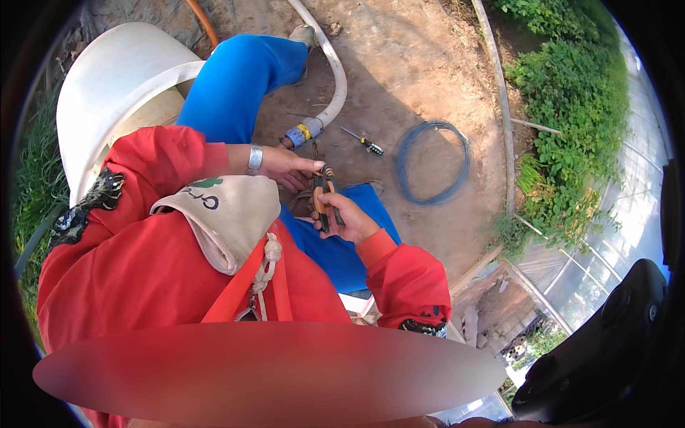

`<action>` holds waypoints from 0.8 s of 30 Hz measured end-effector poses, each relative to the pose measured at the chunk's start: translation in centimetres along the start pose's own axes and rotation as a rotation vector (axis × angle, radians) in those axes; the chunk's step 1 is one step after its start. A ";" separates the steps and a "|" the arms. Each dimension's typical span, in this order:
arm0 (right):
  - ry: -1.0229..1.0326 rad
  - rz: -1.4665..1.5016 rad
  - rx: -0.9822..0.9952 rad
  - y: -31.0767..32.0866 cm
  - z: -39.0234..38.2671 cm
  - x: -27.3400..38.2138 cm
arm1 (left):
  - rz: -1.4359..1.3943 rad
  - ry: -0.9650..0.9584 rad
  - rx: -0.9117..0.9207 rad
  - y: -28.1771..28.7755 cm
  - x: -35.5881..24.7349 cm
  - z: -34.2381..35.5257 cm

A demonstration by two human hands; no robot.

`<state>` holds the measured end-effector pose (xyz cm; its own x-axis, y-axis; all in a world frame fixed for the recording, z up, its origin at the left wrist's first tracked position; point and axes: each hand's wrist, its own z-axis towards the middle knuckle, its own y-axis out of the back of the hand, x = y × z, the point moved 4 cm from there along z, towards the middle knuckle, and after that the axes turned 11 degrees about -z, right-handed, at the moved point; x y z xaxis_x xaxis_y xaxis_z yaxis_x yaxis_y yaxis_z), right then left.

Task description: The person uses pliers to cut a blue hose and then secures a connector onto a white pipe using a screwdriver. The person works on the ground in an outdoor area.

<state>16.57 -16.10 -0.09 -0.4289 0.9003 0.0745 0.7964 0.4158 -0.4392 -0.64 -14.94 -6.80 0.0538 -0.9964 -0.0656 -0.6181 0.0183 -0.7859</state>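
My right hand (347, 218) is wrapped round the handles of a pair of pliers (325, 202) with orange and black grips. The jaws point away from me, up to the thumb of my left hand (287, 167). That thumb lies along the top and the fingers curl beneath it; whatever they pinch is too small to make out. Just beyond my left hand lies the end of a white hose (335, 100), with a blue and yellow coupling (305, 133) on it. A screwdriver (363, 141) with a dark handle rests on the ground to the right of the coupling.
A coil of blue-grey wire (401, 162) lies on the dirt ground (449, 78) farther right. At far left stands a large white plastic container (107, 78). A long pole (499, 93) borders green plants (564, 107) on the right. My legs in blue trousers (239, 78) flank the work.
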 end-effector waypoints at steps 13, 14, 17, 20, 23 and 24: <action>0.288 0.295 0.322 -2.9 0.2 0.4 | -0.652 -0.193 0.159 -3.1 2.1 3.9; 0.197 0.193 0.231 -2.2 -0.7 0.6 | -0.654 -0.228 0.063 -3.1 1.9 4.1; 0.194 -1.048 -0.733 0.8 -5.1 2.7 | -0.703 -0.334 -0.018 -4.5 1.2 5.2; 0.162 -1.730 -1.261 -1.3 -7.2 2.8 | -0.836 -0.347 -0.072 -6.2 -0.1 7.9; -0.079 -2.004 -1.539 -2.1 -4.0 3.7 | -0.917 -0.381 0.257 -7.8 -2.7 10.8; -0.051 -1.891 -1.649 -1.3 -3.6 4.2 | -0.922 -0.374 0.284 -7.9 -3.1 11.6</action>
<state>15.23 -12.43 4.02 -0.7106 -0.3159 -0.6288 -0.6895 0.1343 0.7117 13.19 -11.03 -7.47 0.6825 -0.5451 0.4868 -0.0081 -0.6717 -0.7408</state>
